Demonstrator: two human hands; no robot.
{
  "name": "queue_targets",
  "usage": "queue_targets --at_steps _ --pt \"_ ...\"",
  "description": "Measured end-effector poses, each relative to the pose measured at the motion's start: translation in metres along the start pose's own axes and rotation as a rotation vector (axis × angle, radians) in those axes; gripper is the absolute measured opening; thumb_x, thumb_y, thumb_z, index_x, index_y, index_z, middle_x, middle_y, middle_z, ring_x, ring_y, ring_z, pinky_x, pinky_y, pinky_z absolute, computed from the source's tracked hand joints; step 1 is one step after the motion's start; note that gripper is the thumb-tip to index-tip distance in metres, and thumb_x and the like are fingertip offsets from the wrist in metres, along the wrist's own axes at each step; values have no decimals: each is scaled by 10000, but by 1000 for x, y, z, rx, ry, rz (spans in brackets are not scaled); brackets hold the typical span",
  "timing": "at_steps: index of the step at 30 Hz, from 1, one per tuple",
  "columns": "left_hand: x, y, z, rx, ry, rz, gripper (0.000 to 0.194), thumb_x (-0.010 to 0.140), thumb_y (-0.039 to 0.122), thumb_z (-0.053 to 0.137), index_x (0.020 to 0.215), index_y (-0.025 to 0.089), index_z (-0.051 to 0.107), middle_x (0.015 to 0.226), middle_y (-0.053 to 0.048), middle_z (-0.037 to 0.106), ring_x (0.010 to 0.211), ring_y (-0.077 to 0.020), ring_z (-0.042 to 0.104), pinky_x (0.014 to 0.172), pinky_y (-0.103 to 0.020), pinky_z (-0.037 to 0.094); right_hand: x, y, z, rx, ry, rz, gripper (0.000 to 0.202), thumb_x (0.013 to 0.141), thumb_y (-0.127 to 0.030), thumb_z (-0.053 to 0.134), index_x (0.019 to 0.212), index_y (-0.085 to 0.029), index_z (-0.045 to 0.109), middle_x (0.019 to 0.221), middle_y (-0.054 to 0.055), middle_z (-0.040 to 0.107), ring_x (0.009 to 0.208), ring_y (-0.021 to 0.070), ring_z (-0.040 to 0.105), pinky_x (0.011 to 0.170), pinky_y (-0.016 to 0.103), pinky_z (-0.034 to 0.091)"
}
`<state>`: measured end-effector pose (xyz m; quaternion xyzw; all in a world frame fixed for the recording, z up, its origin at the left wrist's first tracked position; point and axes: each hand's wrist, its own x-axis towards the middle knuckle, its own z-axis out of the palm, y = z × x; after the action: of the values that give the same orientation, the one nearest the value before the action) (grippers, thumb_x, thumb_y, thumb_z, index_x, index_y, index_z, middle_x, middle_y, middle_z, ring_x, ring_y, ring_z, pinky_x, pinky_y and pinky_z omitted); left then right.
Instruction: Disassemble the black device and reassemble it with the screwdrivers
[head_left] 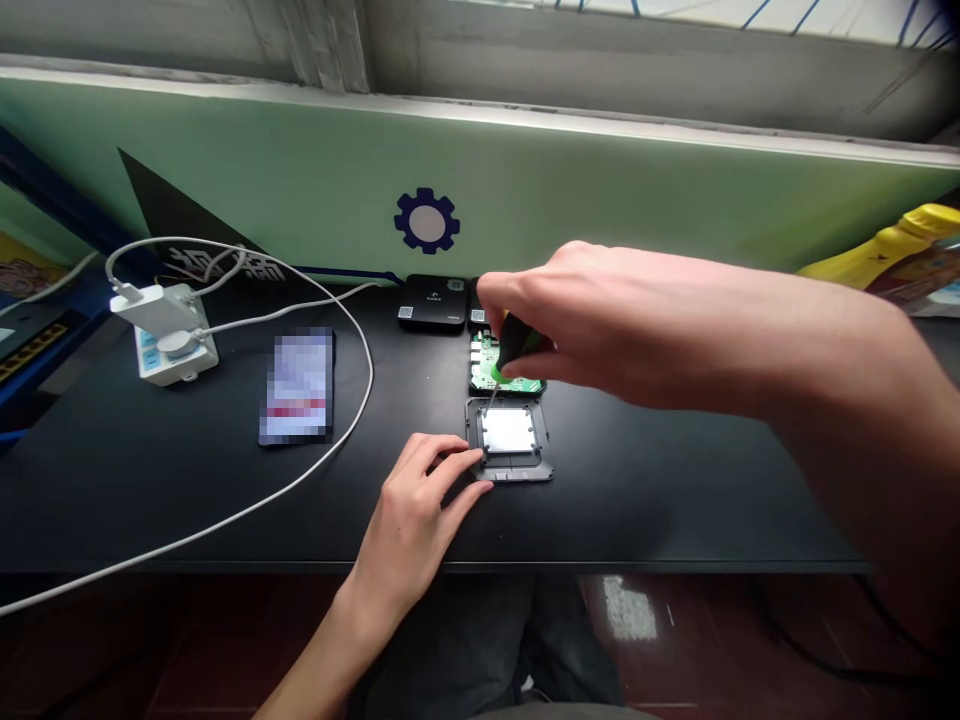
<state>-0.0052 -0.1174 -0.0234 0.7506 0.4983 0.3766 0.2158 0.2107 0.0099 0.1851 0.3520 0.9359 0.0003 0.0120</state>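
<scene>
Grip closed round a screwdriver (501,374), the right hand (600,320) slants its shaft to the cover (525,473); the left hand (409,500), fingers spread, touches its edge. Flat on the tabletop (637,500), just before the circuit board (480,376), it looks light, stiff, best held rimwise.

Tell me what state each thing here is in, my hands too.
Left hand: fingers parted, at cover's edge
Right hand: gripping screwdriver
Screwdriver: angled, tip down at cover
Cover: detached, lying flat
Circuit board: exposed
Black box: closed
Phone: face up, screen lit
Power outlet block: plugs in
White cable: loosely curved
</scene>
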Motion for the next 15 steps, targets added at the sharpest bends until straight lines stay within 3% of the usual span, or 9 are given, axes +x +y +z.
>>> queue_targets --at_steps 5,8,11,13,15 --pt "3 -3 0 -6 18 7 179 1064 220 790 1236 263 820 1277 -91 720 1182 -267 703 988 -429 643 16 -10 3 -246 60 22 372 1053 -502 711 871 -178 722 731 54 641 685 207 580 668 360 294" --pt "3 -5 0 -18 -2 -15 225 1069 232 784 1284 287 822 1364 -103 698 1188 -272 701 988 -438 652 16 -2 3 -167 28 -42 222 1057 -366 663 940 -185 716 807 55 676 752 205 587 690 351 336" --pt "3 -6 1 -30 -21 -33 249 1086 234 758 1316 310 818 1417 -104 681 1199 -273 696 988 -439 654 14 7 -2 -35 -42 -212 90 1014 -204 620 1060 -193 695 994 63 715 854 194 591 734 333 382" --pt "5 -6 1 -33 -22 -38 240 1092 227 748 1306 309 819 1415 -100 682 1204 -270 693 1000 -440 647 13 8 -5 2 -49 -275 112 1021 -191 597 1091 -192 684 1064 69 711 905 196 595 762 330 400" --pt "6 -6 1 -32 -24 -46 235 1089 219 751 1297 306 818 1412 -95 680 1207 -266 691 1008 -435 641 15 4 -5 -37 -18 -236 114 1068 -254 594 1041 -188 683 997 62 692 867 199 586 749 341 389"
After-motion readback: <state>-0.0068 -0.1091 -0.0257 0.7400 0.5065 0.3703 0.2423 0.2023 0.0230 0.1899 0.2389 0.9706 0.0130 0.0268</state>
